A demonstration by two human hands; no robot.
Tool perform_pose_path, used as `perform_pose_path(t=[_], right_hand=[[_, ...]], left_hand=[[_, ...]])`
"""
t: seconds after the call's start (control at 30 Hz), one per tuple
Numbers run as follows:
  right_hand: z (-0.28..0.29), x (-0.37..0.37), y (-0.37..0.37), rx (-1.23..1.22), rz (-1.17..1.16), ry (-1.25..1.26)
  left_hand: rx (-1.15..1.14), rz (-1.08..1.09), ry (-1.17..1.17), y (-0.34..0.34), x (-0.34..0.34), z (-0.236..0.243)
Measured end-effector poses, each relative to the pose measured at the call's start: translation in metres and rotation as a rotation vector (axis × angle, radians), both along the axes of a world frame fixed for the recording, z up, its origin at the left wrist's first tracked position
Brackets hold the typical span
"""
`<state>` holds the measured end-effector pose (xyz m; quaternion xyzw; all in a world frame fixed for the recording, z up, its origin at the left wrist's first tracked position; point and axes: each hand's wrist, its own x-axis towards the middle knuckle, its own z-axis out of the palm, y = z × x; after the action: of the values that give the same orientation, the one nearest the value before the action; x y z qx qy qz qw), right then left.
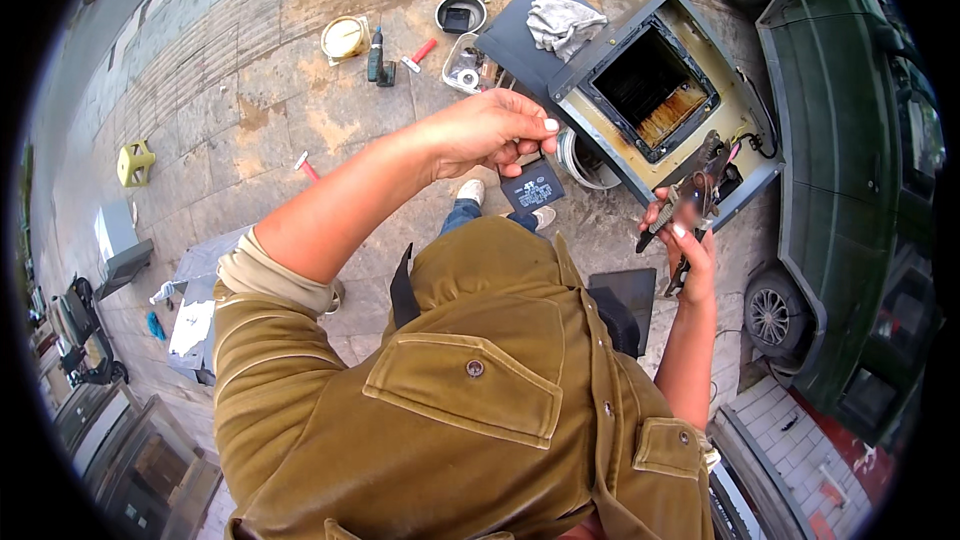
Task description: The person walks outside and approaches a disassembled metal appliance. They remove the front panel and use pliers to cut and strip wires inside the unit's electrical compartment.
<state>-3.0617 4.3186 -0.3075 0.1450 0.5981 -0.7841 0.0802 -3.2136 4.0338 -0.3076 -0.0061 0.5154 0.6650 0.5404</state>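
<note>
Grey open box [600, 155] below | cloth [565, 22] | drill [377, 58] | car [860, 190]

Soft even daylight, faint shadows; sharp centre, strong fisheye bending and black vignette at rim.

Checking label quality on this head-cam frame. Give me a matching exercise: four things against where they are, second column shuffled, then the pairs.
Things:
1. small dark module
2. pliers
3. grey rag
4. green cordless drill

Places:
A. lying on the paving beside a round yellow tin
B. in the right hand
C. hanging under the left hand, pinched by its fingers
D. on the dark panel next to the open metal box

Pairs: 1-C, 2-B, 3-D, 4-A
</note>
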Motion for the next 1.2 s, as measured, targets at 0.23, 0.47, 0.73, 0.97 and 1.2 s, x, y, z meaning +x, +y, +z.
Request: perform_pose_path(t=[0.23, 0.47, 0.73, 0.97, 1.2], right_hand=[[-0.001, 0.006, 0.004, 0.003, -0.011, -0.031], [-0.003, 0.012, 0.007, -0.005, 0.013, -0.039], [0.001, 0.015, 0.003, -0.005, 0.006, -0.024], [-0.003, 0.019, 0.005, -0.02, -0.008, -0.015], [-0.004, 0.022, 0.006, -0.032, -0.007, -0.02]], left_hand=[[0.023, -0.011, -0.011, 0.002, 0.003, -0.003], [0.085, 0.01, -0.118, 0.005, 0.004, -0.002], [0.278, 0.088, -0.332, 0.002, 0.006, -0.011], [0.268, 0.113, -0.35, 0.004, 0.01, -0.016], [0.239, 0.058, -0.251, 0.008, 0.012, -0.013]])
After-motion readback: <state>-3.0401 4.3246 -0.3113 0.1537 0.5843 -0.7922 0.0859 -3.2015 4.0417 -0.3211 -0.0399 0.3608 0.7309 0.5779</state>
